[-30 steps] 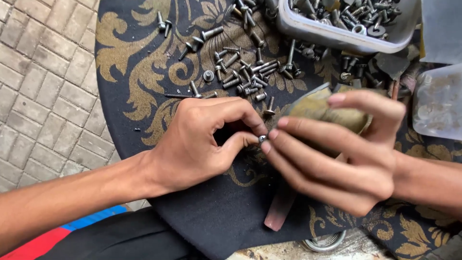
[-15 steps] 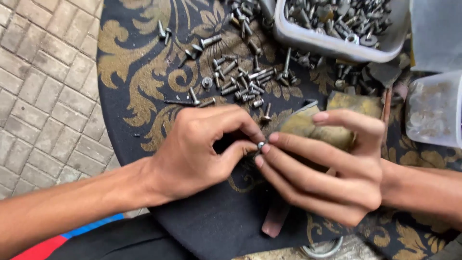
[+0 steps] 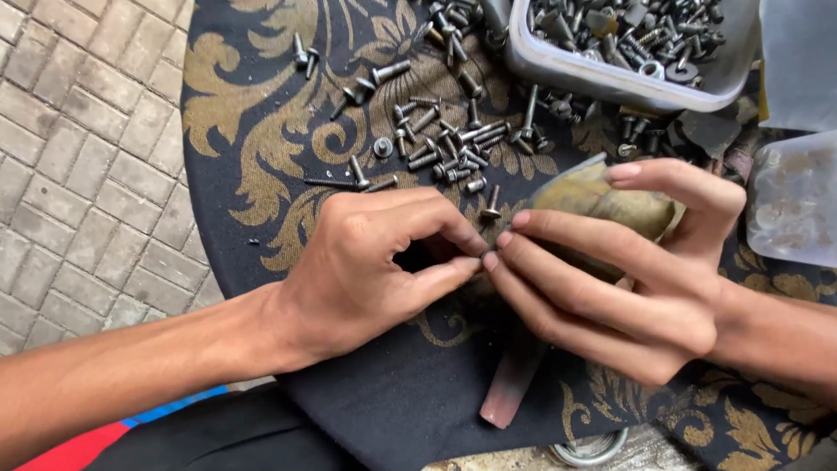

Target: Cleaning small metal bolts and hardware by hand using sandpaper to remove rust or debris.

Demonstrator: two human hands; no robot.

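I count two hands, left point(image 3: 366, 262) and right point(image 3: 628, 279), fingertips meeting over one black-and-gold cloth point(image 3: 253, 131); at twelve o'clock, loose screws point(image 3: 445, 144), too many to count; at one, one grey tray point(image 3: 610, 78); at three, one clear tub point(image 3: 798, 205)

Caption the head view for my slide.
Two hands meet fingertip to fingertip over loose screws on a black-and-gold cloth.

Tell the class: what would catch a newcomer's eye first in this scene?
Two hands meet fingertip to fingertip at the centre, the left hand pinching against the right hand, which cradles a dull olive object. Behind them, loose screws lie on a black and gold cloth, beside a grey tray heaped with more hardware.
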